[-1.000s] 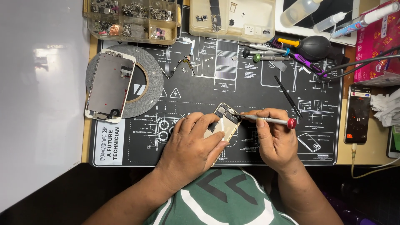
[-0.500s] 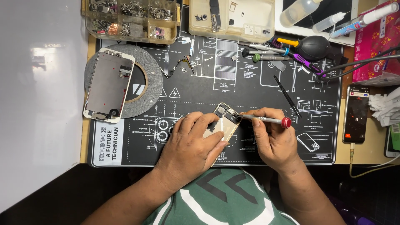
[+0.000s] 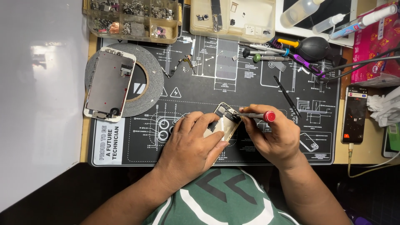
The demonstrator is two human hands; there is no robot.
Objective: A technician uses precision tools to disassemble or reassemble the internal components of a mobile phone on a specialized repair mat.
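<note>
phone repair on black work mat [image 3: 250, 89]
left hand [image 3: 189, 143] clamped the opened phone housing [image 3: 225, 124]; right hand [image 3: 275, 135] pinched a red-capped screwdriver [image 3: 255, 115], tip on housing's far end.

The work mat [image 3: 250, 83] is black with white line drawings. The opened phone [image 3: 225, 123] shows a pale gold shell and dark insides. The screwdriver [image 3: 256, 115] is grey with a red cap. The tape roll [image 3: 154, 89] is dark grey, and the screen panel [image 3: 109, 85] on it is black with a white frame. The air blower [image 3: 314, 48] is black. The shirt [image 3: 216, 200] is green with white stripes.
</note>
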